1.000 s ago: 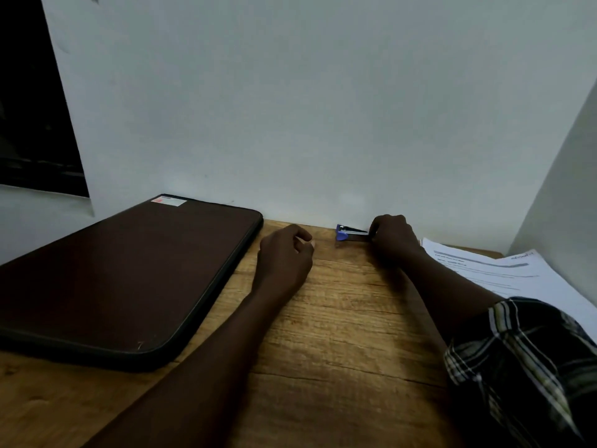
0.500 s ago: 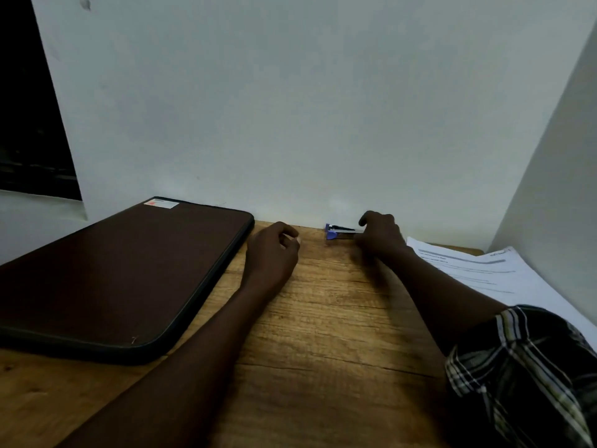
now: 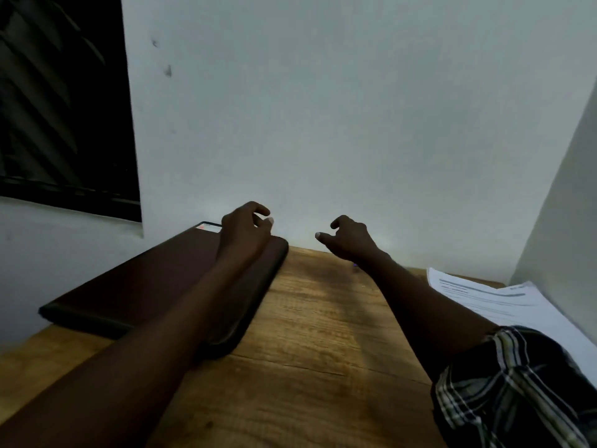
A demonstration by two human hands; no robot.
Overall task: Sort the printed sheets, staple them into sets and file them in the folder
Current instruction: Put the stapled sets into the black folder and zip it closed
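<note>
Two hands raised mid-frame, both empty, fingers loosely curled: my left hand (image 3: pixel 246 228) over dark folder (image 3: pixel 155 286), my right hand (image 3: pixel 350 239) above wooden desk (image 3: pixel 310 334). Printed sheets (image 3: pixel 504 302) right edge.

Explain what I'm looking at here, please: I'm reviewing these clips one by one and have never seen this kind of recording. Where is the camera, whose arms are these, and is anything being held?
There is no machine here. The single picture comes from a wide-angle camera worn on a person's head, looking forward and down, so the two bare arms reaching away from you are that person's own.

The left hand hovers over the far corner of a dark brown closed folder, fingers curled but holding nothing. The right hand is raised near the wall, loosely open and also empty; a checked sleeve covers that upper arm.

All of this sits on a wooden table against a white wall. Printed sheets lie at the right edge. A tiny blue speck under the right wrist may be a stapler, but it is too hidden to tell.
</note>
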